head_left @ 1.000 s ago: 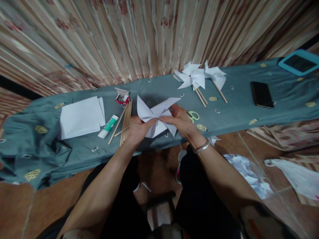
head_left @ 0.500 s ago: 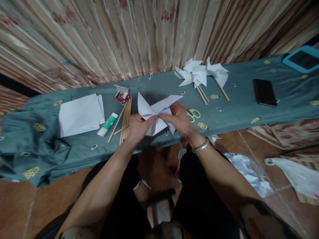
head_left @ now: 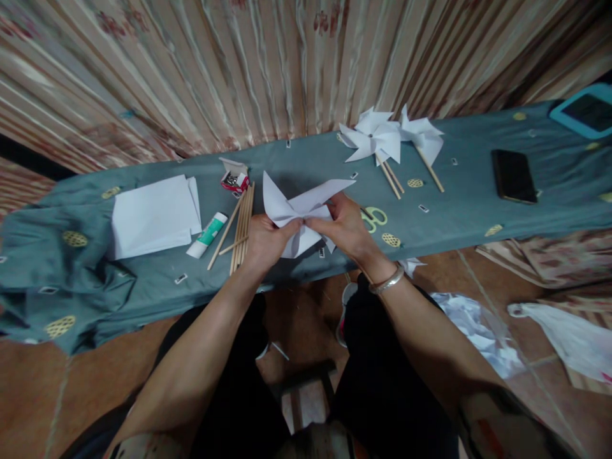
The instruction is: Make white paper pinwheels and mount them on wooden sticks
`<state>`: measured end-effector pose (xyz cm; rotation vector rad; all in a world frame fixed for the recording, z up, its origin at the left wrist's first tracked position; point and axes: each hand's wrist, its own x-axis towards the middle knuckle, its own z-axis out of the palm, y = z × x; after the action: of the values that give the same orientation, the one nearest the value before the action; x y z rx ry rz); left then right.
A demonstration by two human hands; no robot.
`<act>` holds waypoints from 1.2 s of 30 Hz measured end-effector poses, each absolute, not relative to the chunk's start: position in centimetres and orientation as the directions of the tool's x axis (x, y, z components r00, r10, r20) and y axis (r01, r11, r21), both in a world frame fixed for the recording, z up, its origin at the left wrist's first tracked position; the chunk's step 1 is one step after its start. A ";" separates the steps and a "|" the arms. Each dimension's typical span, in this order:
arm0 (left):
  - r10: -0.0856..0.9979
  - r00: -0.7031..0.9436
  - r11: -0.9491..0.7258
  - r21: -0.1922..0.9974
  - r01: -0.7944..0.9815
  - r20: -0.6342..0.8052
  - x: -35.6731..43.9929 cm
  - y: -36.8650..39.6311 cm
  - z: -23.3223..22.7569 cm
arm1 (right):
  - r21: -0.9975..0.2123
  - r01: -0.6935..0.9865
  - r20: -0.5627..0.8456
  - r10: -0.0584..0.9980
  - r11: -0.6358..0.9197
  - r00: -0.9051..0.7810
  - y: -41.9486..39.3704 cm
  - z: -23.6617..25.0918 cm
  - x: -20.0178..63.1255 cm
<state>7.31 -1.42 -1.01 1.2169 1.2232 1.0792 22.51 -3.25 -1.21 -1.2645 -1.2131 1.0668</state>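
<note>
A white paper pinwheel, its blades bent in toward the middle, is held above the cloth-covered table. My left hand grips it from the left, thumb pressed near its centre. From the other side my right hand pinches it, the thumb tip almost meeting the left one. Fingers underneath the paper are hidden. Just left of my left hand lies a bundle of wooden sticks. Green-handled scissors rest beside my right hand, partly covered by it.
On the green tablecloth are a stack of white paper, a glue stick, an open small box of pins, pinwheels on sticks and a phone. A plastic bag of paper scraps lies on the floor.
Both hands keep their hold on the paper pinwheel, thumbs still at its centre. The view has shifted slightly; otherwise little differs.
</note>
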 end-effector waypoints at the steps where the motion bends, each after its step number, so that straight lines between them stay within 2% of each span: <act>1: 0.995 0.065 0.068 0.996 0.056 -0.072 7.3 -1.4 -1.0 | -0.996 0.077 0.057 0.994 0.050 0.098 -3.2 -1.2 22.5; 10: 0.997 0.073 -0.051 0.970 0.238 0.035 7.0 -1.7 0.0 | -0.994 0.093 0.062 0.988 0.049 0.144 -3.0 -1.4 21.9; 16: 0.989 0.074 -0.145 0.952 0.270 0.129 6.9 -1.5 -0.3 | -0.994 0.101 0.058 0.981 0.040 0.183 -2.8 -1.3 21.4; 24: 0.949 0.099 -0.312 0.858 0.409 0.298 6.8 -0.6 -1.0 | -0.991 0.120 0.086 0.971 0.060 0.224 -2.3 -1.4 20.5; 27: 0.952 0.079 -0.305 0.882 0.360 0.297 6.8 -0.4 -1.1 | -0.993 0.081 0.096 0.980 0.082 0.175 -2.2 -1.6 20.7; 30: 0.976 -0.002 -0.211 0.941 0.264 0.219 6.7 0.0 -1.2 | -0.992 -0.023 0.119 0.987 0.122 0.108 -2.0 -1.6 22.3; 33: 0.984 -0.106 -0.131 0.983 0.131 0.145 6.1 0.5 -1.2 | -0.983 -0.060 0.157 0.967 0.172 0.202 -2.0 -1.5 25.3; 36: 0.981 -0.157 -0.120 0.993 -0.020 0.115 5.1 1.2 -0.6 | -0.987 0.038 0.158 0.939 0.154 0.306 -2.4 -1.7 28.4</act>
<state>5.12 1.16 -0.61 1.1958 1.2434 1.4270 28.45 -2.39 -1.74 -1.2349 -1.0570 0.8586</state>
